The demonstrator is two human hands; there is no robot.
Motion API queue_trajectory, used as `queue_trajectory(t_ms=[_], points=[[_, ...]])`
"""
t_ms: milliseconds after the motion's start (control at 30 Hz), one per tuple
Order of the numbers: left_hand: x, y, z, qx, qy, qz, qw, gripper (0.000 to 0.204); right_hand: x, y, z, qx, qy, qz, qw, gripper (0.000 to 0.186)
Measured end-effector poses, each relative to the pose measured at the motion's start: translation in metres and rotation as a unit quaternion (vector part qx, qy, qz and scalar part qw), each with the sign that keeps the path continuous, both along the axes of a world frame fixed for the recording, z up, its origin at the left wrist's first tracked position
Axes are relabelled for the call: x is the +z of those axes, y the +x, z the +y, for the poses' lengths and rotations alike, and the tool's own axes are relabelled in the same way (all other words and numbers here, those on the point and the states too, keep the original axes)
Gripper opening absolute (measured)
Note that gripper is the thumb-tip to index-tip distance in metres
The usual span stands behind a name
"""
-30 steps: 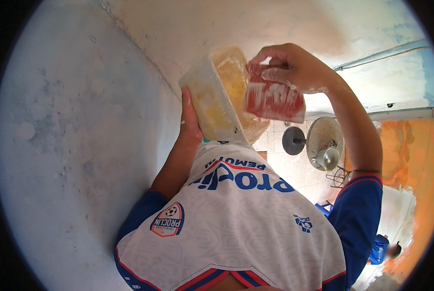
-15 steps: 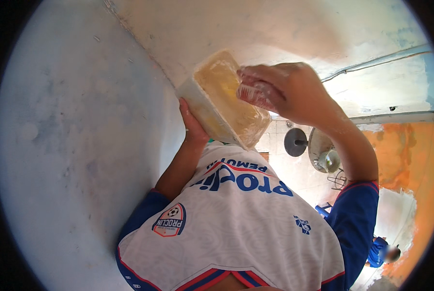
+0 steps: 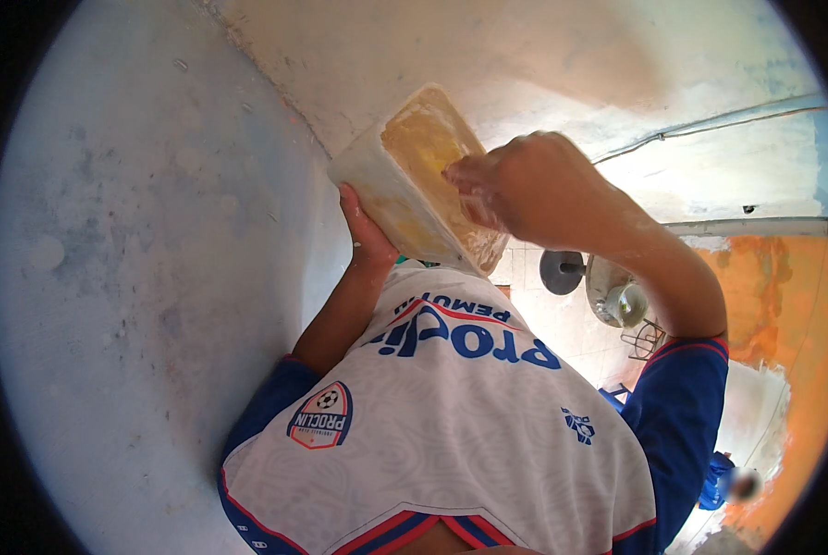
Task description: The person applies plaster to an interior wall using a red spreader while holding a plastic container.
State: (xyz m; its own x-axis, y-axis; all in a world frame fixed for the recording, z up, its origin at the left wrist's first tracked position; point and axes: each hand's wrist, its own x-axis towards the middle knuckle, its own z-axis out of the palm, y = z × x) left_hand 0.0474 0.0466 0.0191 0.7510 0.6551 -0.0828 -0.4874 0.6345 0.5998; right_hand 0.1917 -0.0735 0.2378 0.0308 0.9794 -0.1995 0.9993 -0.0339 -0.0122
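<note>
A rectangular translucent plastic tub (image 3: 395, 208), tilted and smeared with whitish paint-like residue, is held up in front of my chest. Its open side shows a tan and yellowish coated inside. My left hand (image 3: 368, 231) grips the tub's near left wall, thumb up along it. My right hand (image 3: 525, 185) is at the tub's opening with curled fingers, closed around a reddish brush (image 3: 488, 218). Most of that brush is hidden behind the fingers and blurred, and its bristles do not show clearly.
A bluish-grey patchy wall (image 3: 146, 305) rises close on my left, meeting a pale surface (image 3: 488, 46) ahead. Below right are a round dark object (image 3: 562, 275), a pale bucket (image 3: 626, 305) and tiled floor. Another person in blue (image 3: 717, 481) is farther off by an orange wall (image 3: 756, 296).
My right hand has turned and swung over the tub's opening, so the brush's pale bristles have gone from sight. The tub has shifted slightly up and left.
</note>
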Motion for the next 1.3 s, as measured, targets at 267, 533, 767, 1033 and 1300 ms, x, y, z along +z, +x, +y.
queue_trajectory(t_ms=[267, 533, 767, 1033, 1300], points=[[-0.006, 0.008, 0.002, 0.033, 0.011, -0.044, 0.998, 0.092, -0.001, 0.002, -0.008, -0.028, 0.059, 0.133, 0.989, 0.033], [-0.003, 0.015, 0.008, 0.017, -0.052, -0.183, 0.982, 0.087, 0.030, -0.005, -0.027, -0.172, 0.331, 0.278, 0.885, 0.022], [-0.009, -0.009, 0.020, 0.046, -0.042, -0.178, 0.982, 0.080, -0.001, -0.060, -0.026, -0.056, 0.408, 0.346, 0.843, 0.029], [-0.024, -0.009, 0.023, 0.079, -0.022, -0.155, 0.985, 0.076, -0.003, -0.062, -0.022, -0.087, 0.323, 0.384, 0.861, 0.028], [-0.026, -0.009, 0.028, 0.053, -0.033, -0.174, 0.983, 0.076, -0.008, -0.054, -0.015, -0.034, 0.383, 0.355, 0.852, 0.032]])
